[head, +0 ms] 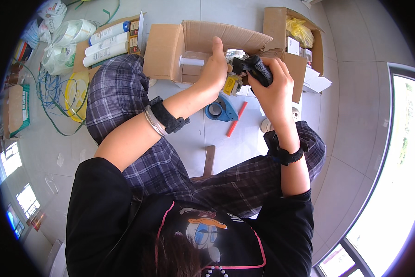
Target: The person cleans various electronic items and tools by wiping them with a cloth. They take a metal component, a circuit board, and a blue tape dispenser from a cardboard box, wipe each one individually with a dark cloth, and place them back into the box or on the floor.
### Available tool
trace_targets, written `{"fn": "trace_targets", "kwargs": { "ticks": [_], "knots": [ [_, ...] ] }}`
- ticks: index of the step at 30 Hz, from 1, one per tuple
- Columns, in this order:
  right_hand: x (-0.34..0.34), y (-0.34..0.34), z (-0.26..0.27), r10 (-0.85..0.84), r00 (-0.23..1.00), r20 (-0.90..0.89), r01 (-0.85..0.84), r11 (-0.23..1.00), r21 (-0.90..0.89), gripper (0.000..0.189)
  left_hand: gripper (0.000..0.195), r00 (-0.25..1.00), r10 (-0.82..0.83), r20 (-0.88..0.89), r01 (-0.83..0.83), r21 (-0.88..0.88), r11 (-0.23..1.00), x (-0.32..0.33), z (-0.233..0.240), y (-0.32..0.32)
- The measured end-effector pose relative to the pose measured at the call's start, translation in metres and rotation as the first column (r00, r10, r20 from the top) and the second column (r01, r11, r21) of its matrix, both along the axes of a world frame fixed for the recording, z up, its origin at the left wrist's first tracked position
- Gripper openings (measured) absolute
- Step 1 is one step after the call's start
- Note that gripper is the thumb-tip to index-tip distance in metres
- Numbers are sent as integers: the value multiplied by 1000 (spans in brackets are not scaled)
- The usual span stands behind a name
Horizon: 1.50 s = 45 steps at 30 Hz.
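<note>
My right hand point(275, 81) grips a dark, fuzzy-looking black object point(261, 71) above the near edge of an open cardboard box point(162, 52). To its left is my left hand point(214, 71), thumb pointing up and fingers mostly hidden from me. Between the hands are a small white printed packet point(234, 54) and a yellow packet point(231, 85); whether the left fingers hold them is unclear. A white tube point(191, 62) shows inside the box. On the floor below lie a blue tape dispenser point(224, 110) and a red stick point(237, 119).
Another cardboard box point(275, 29) at the upper right holds a yellow plastic bag point(299, 31) and small white boxes. White cylinders point(105, 46) lie at the upper left, near plastic bags point(63, 45), a yellow spool point(75, 95) and tangled blue cord point(49, 88). My plaid-covered knees flank the floor area.
</note>
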State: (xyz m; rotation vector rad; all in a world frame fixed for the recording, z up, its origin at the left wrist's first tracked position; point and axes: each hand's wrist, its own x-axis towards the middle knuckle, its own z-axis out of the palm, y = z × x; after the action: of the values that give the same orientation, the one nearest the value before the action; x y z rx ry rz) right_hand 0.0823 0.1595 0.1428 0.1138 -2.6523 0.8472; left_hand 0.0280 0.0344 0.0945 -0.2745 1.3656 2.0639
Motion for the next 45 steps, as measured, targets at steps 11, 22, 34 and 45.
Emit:
{"fn": "trace_targets", "kwargs": {
  "ticks": [11,22,34,45],
  "knots": [
    [-2,6,17,-44,995,88,62,975,-214,25,80,990,-3,-140,-34,-261,965,-5,-27,6],
    [-1,0,1,67,988,140,-59,996,-65,30,73,944,-192,-267,95,-338,936,1,-12,0],
    [-1,1,6,-96,991,-89,106,988,114,33,79,947,-159,-281,21,-440,898,4,-3,3],
    [3,-8,-1,-12,1000,26,12,1000,6,31,80,953,-125,-278,11,-378,926,-1,-14,3]
  ]
}}
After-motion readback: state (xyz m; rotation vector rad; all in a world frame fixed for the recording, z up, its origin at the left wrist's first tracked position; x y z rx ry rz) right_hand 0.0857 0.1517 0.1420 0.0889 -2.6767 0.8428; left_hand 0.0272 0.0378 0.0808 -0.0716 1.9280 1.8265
